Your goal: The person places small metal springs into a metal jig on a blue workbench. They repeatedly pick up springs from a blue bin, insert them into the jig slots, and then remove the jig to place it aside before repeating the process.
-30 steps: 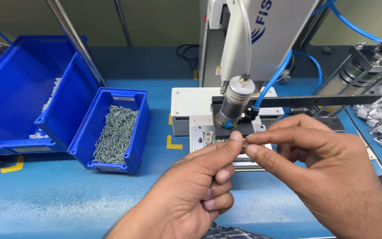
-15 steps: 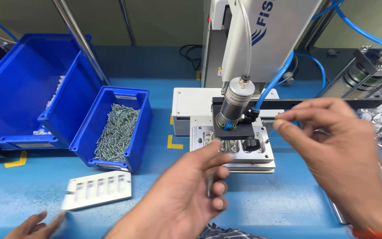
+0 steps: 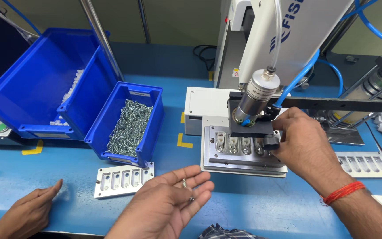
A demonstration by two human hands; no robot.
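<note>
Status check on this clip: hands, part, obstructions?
Left hand open, palm up, two small screws on it. Right hand at metal fixture plate under the driver head. Another person's hand lower left, apart.

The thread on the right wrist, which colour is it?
The thread is red-orange, clear in the head view.

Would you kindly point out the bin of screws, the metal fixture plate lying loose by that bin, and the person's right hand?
bin of screws (image 3: 152,116), head view, on its blue right wall.
metal fixture plate (image 3: 124,179), head view, on its slotted middle.
right hand (image 3: 303,148), head view, on the back of the hand.
</note>
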